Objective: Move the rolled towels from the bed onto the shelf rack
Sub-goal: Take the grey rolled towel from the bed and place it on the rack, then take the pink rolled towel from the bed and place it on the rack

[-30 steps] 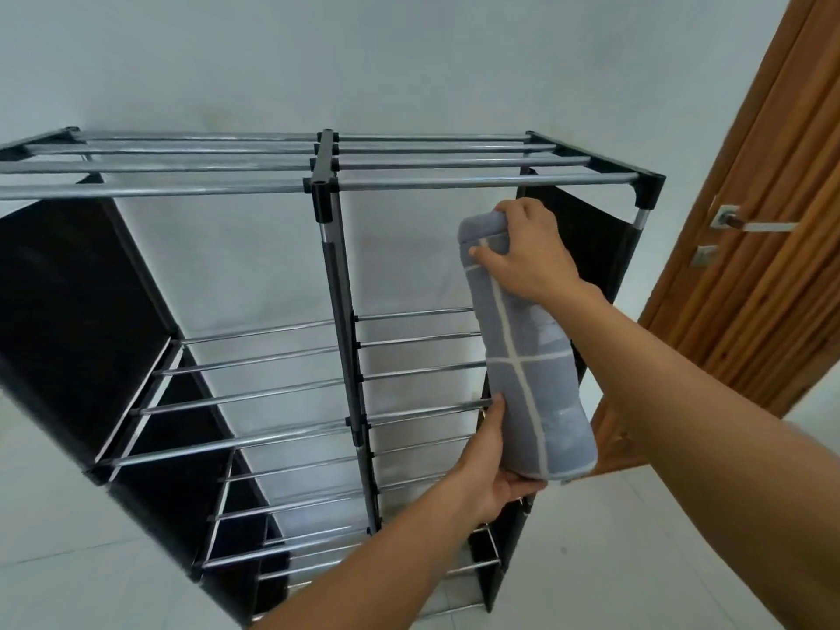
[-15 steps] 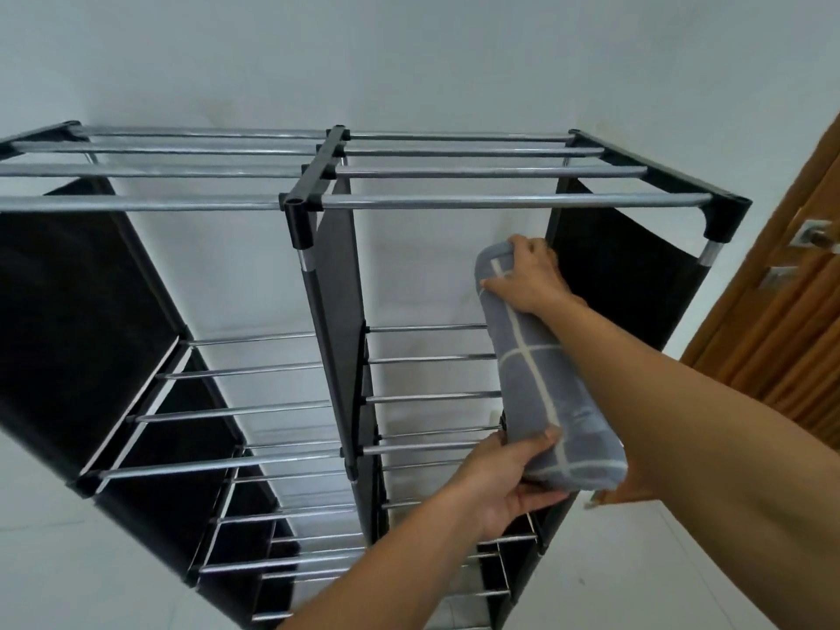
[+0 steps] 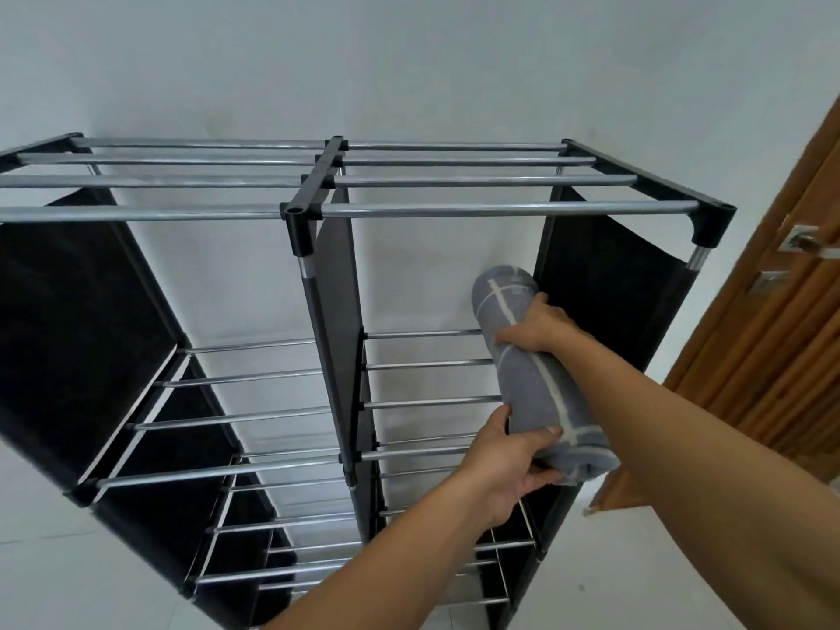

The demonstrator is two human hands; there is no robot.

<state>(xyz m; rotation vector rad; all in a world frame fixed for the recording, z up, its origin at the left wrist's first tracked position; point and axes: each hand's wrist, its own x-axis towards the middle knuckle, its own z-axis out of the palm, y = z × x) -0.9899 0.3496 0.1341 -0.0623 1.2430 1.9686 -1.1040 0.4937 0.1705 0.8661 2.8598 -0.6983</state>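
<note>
A grey rolled towel (image 3: pixel 534 384) with pale stripes lies front to back in the right-hand bay of the shelf rack (image 3: pixel 313 206), on or just above the second tier's metal bars, against the black fabric side panel. My right hand (image 3: pixel 538 329) grips the roll from above near its far end. My left hand (image 3: pixel 509 466) holds its near end from below and the side. The rack has silver bars, black plastic joints and black fabric sides. The bed and other towels are out of view.
A white wall stands behind the rack. A wooden door (image 3: pixel 782 356) with a metal handle (image 3: pixel 807 241) is to the right. White tiled floor (image 3: pixel 636 575) lies below. The rack's left bay and lower tiers hold nothing visible.
The towel has gone from nearly upright in front of the rack to lying deeper inside the right bay at the second tier. Both hands moved forward with it; the view shifted right and closer.
</note>
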